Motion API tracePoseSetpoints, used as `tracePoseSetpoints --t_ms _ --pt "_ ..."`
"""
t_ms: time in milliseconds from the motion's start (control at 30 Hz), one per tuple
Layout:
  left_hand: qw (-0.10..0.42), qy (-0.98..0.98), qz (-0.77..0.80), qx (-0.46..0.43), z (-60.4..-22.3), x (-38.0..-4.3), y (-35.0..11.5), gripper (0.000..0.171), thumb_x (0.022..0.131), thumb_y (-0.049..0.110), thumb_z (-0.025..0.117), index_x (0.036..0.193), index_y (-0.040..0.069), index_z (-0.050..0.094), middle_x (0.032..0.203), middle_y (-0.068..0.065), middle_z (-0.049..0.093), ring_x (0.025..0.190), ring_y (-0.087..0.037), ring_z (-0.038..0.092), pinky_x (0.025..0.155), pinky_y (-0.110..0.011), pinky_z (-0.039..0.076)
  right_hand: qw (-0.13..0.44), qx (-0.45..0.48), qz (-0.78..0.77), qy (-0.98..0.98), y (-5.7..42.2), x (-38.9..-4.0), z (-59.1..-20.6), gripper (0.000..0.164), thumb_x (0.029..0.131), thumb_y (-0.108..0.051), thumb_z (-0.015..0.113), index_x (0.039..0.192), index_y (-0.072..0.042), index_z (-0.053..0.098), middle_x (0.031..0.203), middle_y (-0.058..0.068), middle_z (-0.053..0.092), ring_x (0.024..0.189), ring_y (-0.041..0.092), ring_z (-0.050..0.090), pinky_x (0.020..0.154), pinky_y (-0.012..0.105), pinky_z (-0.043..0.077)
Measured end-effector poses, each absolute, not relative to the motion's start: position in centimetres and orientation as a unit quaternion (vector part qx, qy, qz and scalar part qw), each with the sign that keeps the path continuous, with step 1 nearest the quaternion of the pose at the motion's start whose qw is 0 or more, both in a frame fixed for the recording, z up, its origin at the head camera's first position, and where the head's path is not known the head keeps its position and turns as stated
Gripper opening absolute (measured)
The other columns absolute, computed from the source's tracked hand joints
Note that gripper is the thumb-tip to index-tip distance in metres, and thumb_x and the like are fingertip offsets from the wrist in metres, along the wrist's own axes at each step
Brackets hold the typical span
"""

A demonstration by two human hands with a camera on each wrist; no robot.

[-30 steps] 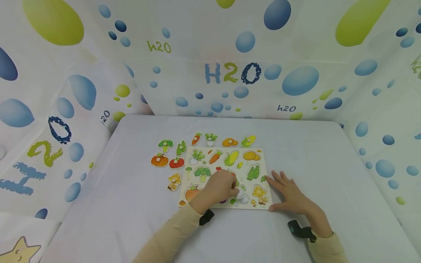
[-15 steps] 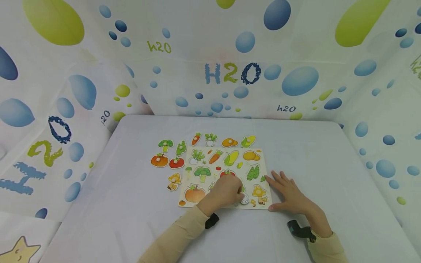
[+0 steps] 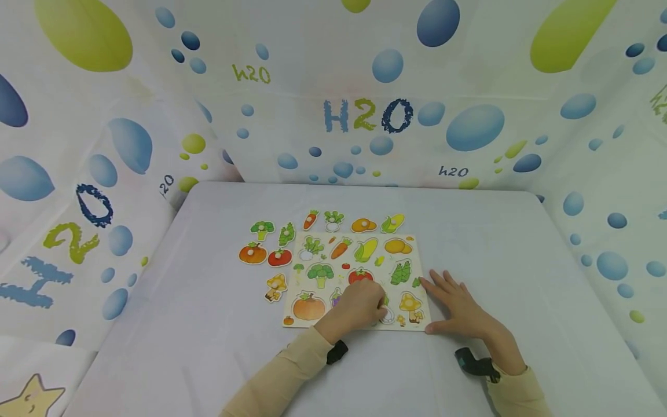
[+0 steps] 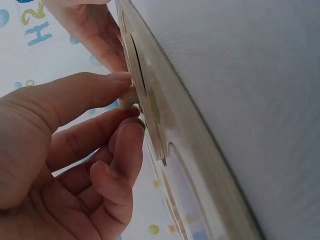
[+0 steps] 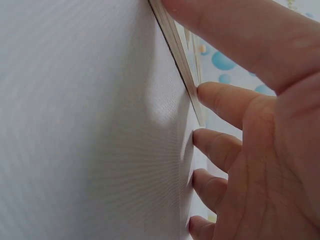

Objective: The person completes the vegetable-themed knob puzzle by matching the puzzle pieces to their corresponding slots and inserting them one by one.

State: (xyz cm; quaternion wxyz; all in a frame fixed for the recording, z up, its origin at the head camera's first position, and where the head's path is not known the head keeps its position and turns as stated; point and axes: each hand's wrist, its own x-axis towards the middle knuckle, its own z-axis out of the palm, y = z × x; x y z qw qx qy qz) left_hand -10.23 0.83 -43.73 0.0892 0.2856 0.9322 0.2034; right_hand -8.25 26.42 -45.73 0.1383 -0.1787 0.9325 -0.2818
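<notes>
A wooden vegetable puzzle board lies on the table. Over its lower right half is my left hand, thumb and fingertips pinching the small knob of a puzzle piece. That piece lies nearly flat against the board, one edge slightly raised in the left wrist view. Its picture is mostly covered by the hand; a white-and-green vegetable shows beside the fingers. My right hand is spread at the board's right side, thumb and index finger touching the edge, other fingertips on the cloth.
Loose knobbed pieces lie left of and behind the board: pumpkin, tomato, broccoli, mushroom, carrot, corn and several others. White cloth covers the table; printed fabric walls surround it.
My left hand has shifted slightly right and down with the puzzle piece, onto the white-and-green vegetable's place, and has barely moved since. The right hand stays where it was.
</notes>
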Motion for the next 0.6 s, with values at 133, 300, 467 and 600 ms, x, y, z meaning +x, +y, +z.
tracePoseSetpoints --t_ms 133,300,467,600 --pt "0.091 0.932 0.209 0.282 -43.78 -10.32 0.85 0.036 0.084 0.015 0.073 0.054 0.016 0.053 0.050 0.010 0.030 0.051 -0.004 0.031 0.046 -0.019 0.022 0.139 -0.178 -0.278 0.933 26.40 -8.30 -45.72 0.100 0.067 -0.045 0.084 0.150 -0.011 0.039 0.159 0.024 0.022 0.146 0.050 0.007 0.110 0.073 0.005" --pt "0.089 0.935 0.209 0.273 -43.93 -10.28 0.73 0.037 0.083 0.013 0.072 0.053 0.015 0.050 0.050 0.009 0.028 0.049 -0.004 0.029 0.045 -0.019 0.020 0.138 -0.181 -0.275 0.934 26.31 -8.37 -45.82 0.101 0.067 -0.046 0.084 0.150 -0.010 0.039 0.158 0.024 0.023 0.146 0.051 0.007 0.109 0.073 0.006" --pt "0.093 0.935 0.211 0.270 -44.07 -10.30 0.70 0.036 0.084 0.014 0.073 0.055 0.015 0.052 0.051 0.009 0.031 0.049 -0.005 0.031 0.045 -0.019 0.021 0.139 -0.181 -0.274 0.934 26.34 -8.38 -45.88 0.101 0.067 -0.046 0.084 0.150 -0.011 0.039 0.158 0.025 0.023 0.146 0.051 0.007 0.109 0.073 0.005" --pt "0.097 0.933 0.214 0.273 -44.11 -10.30 0.76 0.035 0.084 0.014 0.073 0.056 0.014 0.052 0.053 0.009 0.033 0.050 -0.005 0.032 0.046 -0.018 0.023 0.143 -0.177 -0.275 0.934 26.45 -8.40 -45.97 0.101 0.067 -0.046 0.084 0.150 -0.011 0.038 0.158 0.025 0.022 0.146 0.051 0.006 0.110 0.073 0.004"
